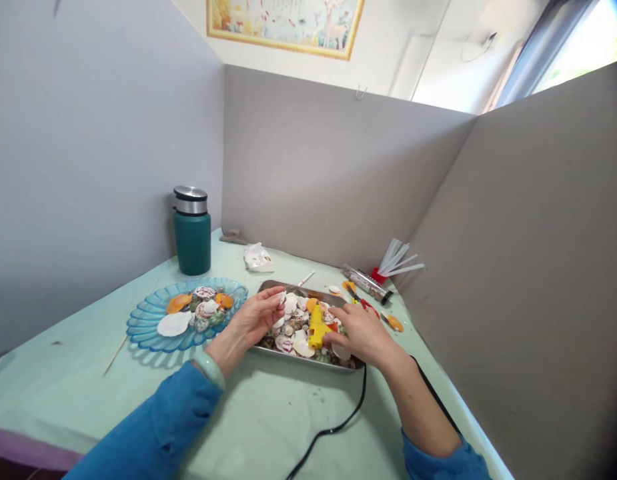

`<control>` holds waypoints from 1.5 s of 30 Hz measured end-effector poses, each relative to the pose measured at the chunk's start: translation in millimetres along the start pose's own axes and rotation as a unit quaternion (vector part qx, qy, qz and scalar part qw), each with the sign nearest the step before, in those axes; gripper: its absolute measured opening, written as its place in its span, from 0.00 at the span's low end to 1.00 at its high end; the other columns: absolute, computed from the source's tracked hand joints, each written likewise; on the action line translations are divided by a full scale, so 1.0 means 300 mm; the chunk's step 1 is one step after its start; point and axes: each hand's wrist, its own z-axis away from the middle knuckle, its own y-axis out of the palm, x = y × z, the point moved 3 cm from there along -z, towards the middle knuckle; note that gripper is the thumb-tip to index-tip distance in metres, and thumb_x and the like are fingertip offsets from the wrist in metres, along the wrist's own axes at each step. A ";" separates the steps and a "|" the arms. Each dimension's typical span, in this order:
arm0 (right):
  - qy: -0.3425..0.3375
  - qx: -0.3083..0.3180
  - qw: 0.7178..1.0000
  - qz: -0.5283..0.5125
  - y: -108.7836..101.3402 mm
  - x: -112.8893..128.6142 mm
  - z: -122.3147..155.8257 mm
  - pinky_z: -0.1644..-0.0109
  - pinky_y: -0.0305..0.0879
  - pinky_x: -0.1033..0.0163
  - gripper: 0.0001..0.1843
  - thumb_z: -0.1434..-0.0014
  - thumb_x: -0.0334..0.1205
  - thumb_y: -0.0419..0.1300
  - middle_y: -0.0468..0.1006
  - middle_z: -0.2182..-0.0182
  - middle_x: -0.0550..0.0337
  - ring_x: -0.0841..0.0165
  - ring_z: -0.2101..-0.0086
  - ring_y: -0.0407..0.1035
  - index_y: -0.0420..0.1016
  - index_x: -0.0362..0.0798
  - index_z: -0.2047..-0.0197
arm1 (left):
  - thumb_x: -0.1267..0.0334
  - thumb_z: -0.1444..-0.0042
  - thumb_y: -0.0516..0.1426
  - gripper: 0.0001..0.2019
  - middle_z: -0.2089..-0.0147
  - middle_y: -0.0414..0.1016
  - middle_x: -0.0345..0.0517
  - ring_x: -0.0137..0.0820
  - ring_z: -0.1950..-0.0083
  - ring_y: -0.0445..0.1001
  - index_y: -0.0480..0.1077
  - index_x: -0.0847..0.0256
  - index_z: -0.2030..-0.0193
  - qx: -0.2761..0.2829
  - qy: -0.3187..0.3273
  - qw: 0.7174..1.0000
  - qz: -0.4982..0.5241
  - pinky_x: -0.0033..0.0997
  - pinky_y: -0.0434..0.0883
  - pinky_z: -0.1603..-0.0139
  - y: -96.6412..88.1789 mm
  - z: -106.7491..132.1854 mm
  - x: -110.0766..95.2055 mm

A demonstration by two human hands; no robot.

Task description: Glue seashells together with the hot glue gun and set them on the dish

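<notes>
Blue sleeves (153,417) foremost, left hand (255,319) pinching white piece (282,299), right hand (363,333) at yellow glue gun (316,327), grip unclear, over shell tray (308,361).

A yellow glue gun (317,329) (partly orange-red) and small white piece (282,299) are held over mixed shells (303,345).

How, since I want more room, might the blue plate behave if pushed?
The plate is probably stiff, given its ribbed form. Its shells look loosely piled, so may shift. The see-through material could be fragile if glass.
</notes>
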 end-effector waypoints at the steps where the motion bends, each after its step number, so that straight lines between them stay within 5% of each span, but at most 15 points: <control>1: -0.007 -0.019 1.000 0.002 -0.014 0.014 -0.008 0.53 0.54 0.57 0.22 0.43 0.53 0.58 0.75 0.57 0.53 0.58 0.55 0.66 0.71 0.54 0.47 | 0.80 0.51 0.59 0.12 0.70 0.73 0.44 0.23 0.74 0.73 0.71 0.69 0.58 -0.002 0.001 1.000 -0.001 0.20 0.73 0.72 0.000 0.001 0.000; 5: -0.057 -0.055 0.997 0.025 -0.034 0.098 -0.070 0.55 0.53 0.58 0.10 0.39 0.44 0.57 0.77 0.63 0.55 0.59 0.56 0.65 0.78 0.52 0.62 | 0.79 0.50 0.59 0.12 0.70 0.74 0.44 0.23 0.74 0.74 0.71 0.69 0.58 -0.001 0.008 1.000 0.004 0.20 0.74 0.71 -0.007 -0.002 0.001; 15: -0.104 -0.006 0.994 0.044 0.076 0.221 -0.234 0.55 0.53 0.57 0.10 0.42 0.32 0.57 0.80 0.67 0.47 0.56 0.56 0.66 0.79 0.45 0.71 | 0.79 0.52 0.60 0.12 0.70 0.75 0.45 0.24 0.73 0.75 0.71 0.68 0.60 0.001 0.012 1.000 0.019 0.20 0.74 0.71 -0.020 -0.014 0.004; 22: -0.041 -0.075 0.991 -0.107 0.023 0.164 -0.192 0.61 0.62 0.64 0.15 0.33 0.37 0.42 0.78 0.63 0.52 0.67 0.65 0.71 0.68 0.44 0.55 | 0.79 0.51 0.60 0.12 0.69 0.75 0.45 0.23 0.73 0.75 0.70 0.68 0.59 -0.003 0.019 1.000 0.012 0.21 0.74 0.71 -0.004 0.000 -0.002; 25: -0.046 -0.089 0.885 -0.456 0.015 0.148 -0.150 0.66 0.65 0.67 0.11 0.34 0.40 0.43 0.75 0.68 0.61 0.72 0.71 0.71 0.64 0.47 0.57 | 0.77 0.52 0.62 0.13 0.69 0.76 0.45 0.24 0.73 0.75 0.70 0.67 0.59 -0.001 0.028 1.000 -0.005 0.22 0.74 0.70 0.000 0.002 0.001; 28: -0.053 -0.090 0.796 -0.596 0.029 0.154 -0.118 0.71 0.64 0.68 0.12 0.36 0.44 0.47 0.67 0.77 0.69 0.73 0.77 0.66 0.66 0.49 0.55 | 0.76 0.55 0.64 0.14 0.68 0.76 0.45 0.24 0.73 0.75 0.71 0.67 0.60 -0.006 0.037 0.999 -0.020 0.22 0.74 0.71 0.000 0.000 0.007; 36: -0.015 -0.130 0.719 -0.683 0.054 0.161 -0.095 0.77 0.59 0.69 0.13 0.41 0.46 0.56 0.66 0.78 0.70 0.75 0.81 0.61 0.67 0.49 0.55 | 0.73 0.62 0.68 0.17 0.74 0.74 0.40 0.23 0.76 0.72 0.70 0.66 0.63 -0.025 0.056 0.995 -0.077 0.22 0.71 0.73 0.018 0.005 0.017; 45: 0.016 -0.085 0.637 -0.766 0.069 0.190 -0.098 0.77 0.63 0.70 0.13 0.47 0.45 0.62 0.73 0.75 0.66 0.76 0.81 0.64 0.71 0.46 0.61 | 0.68 0.62 0.69 0.19 0.73 0.73 0.39 0.23 0.76 0.71 0.70 0.67 0.62 -0.023 0.063 0.990 -0.122 0.24 0.69 0.73 0.029 0.012 0.019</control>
